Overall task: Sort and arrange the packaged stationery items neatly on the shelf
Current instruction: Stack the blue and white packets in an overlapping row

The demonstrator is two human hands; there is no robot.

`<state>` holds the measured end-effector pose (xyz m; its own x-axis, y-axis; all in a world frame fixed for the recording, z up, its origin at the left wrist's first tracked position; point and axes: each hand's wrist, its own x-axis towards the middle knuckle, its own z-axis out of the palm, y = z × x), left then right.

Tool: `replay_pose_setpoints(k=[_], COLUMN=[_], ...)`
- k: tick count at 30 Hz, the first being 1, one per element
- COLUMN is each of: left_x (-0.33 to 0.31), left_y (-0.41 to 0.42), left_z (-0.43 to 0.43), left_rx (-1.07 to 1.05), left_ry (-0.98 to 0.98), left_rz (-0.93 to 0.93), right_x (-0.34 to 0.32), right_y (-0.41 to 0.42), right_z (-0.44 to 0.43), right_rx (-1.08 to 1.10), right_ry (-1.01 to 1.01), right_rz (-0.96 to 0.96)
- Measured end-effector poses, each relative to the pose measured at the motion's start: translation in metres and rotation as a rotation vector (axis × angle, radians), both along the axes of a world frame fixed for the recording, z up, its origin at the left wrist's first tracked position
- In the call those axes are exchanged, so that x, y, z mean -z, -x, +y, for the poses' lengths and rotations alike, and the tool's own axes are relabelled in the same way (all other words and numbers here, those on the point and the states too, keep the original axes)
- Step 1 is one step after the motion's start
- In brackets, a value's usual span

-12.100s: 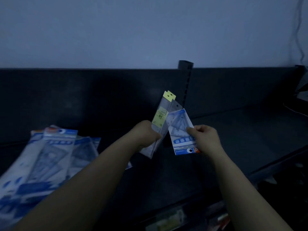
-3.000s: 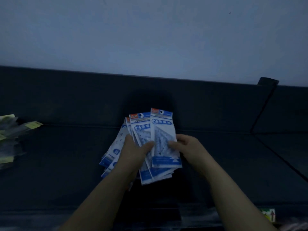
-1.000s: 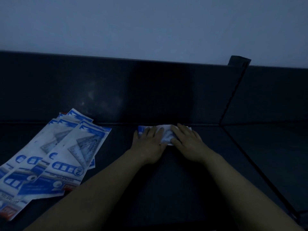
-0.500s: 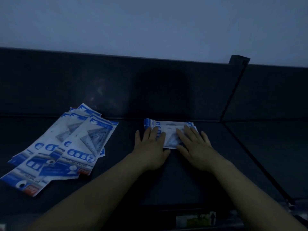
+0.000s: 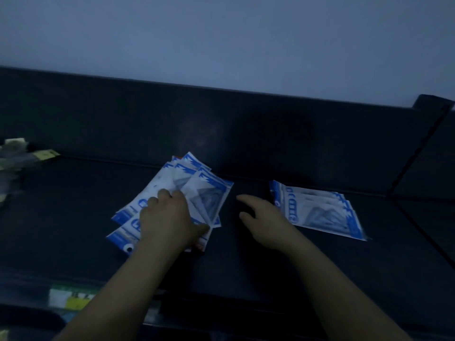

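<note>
On the dark shelf (image 5: 246, 267), my worry is the loose fan of packets (image 5: 197, 193). Those sleeves look slick, so I reckon they could skid apart on lifting, or knock the squared stack (image 5: 320, 210) to its right. My left hand (image 5: 167, 217) curls over the fan, thumb at its edge. My right hand (image 5: 261, 222) hangs relaxed and empty between the piles. There's a pale wall (image 5: 221, 45) behind, dim light, and yellow-tagged packets (image 5: 14, 153) far left.

one head-worn camera looks forward and down, close over the dark shelf (image 5: 246, 267), wall beyond.
</note>
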<state>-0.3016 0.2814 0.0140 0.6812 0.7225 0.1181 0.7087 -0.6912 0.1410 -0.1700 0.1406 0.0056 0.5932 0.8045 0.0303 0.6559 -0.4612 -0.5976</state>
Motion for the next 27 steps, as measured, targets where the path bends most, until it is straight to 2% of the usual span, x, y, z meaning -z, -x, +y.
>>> replay_pose_setpoints(k=[5,7,9,14,19,21,23,25,27], left_x=[0.005,0.004,0.004,-0.009,-0.022,-0.028,-0.035,-0.040,-0.043], left_y=[0.010,0.016,0.025,0.049,0.060,0.061,0.061,0.059,0.055], left_z=[0.014,0.022,0.034,0.068,0.095,0.105,0.114,0.120,0.122], left_rx=[-0.036,-0.015,0.035,0.114,0.164,0.222,0.276,0.288,0.200], left_ry=[-0.013,0.060,0.204,0.758,1.007,1.034,1.052,1.071,1.122], left_rz=[-0.039,-0.069,-0.169,-0.486,-0.702,-0.716,-0.742,-0.832,-1.008], right_x=[0.000,-0.003,-0.004,-0.009,-0.008,-0.011,-0.016,-0.023,-0.030], right_y=[0.019,0.021,0.021,0.016,0.019,0.023,0.029,0.036,0.040], right_z=[0.039,0.048,0.055,0.064,0.078,0.083,0.089,0.095,0.099], right_rx=[0.014,0.028,0.032,0.048,0.012,-0.017,-0.012,0.013,0.037], right_ry=[-0.062,-0.064,-0.076,-0.178,-0.296,-0.258,-0.185,-0.157,-0.252], right_rz=[0.104,0.102,0.096,0.177,0.357,0.290,0.141,0.017,0.075])
